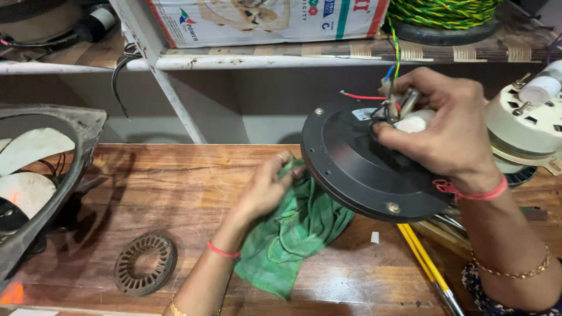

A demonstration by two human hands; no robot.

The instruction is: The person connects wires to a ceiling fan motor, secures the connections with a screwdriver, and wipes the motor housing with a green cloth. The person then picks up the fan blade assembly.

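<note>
The right hand (445, 129) grips the black motor housing (366, 169) tilted, steadying it; the left hand (269, 187) clutches the green cloth (298, 234) against its rim.

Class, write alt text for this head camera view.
The right hand holds a round black motor housing tilted above a wooden bench, while the left hand presses a green cloth against its rim.

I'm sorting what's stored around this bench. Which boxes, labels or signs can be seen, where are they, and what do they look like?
Cardboard box: on the upper shelf at top centre; rectangular, white, with red, blue and green printing and a picture panel.
Small label: on the black round motor housing held by the right hand; pale, partly hidden by wires.
No signs or screens are visible.
</note>
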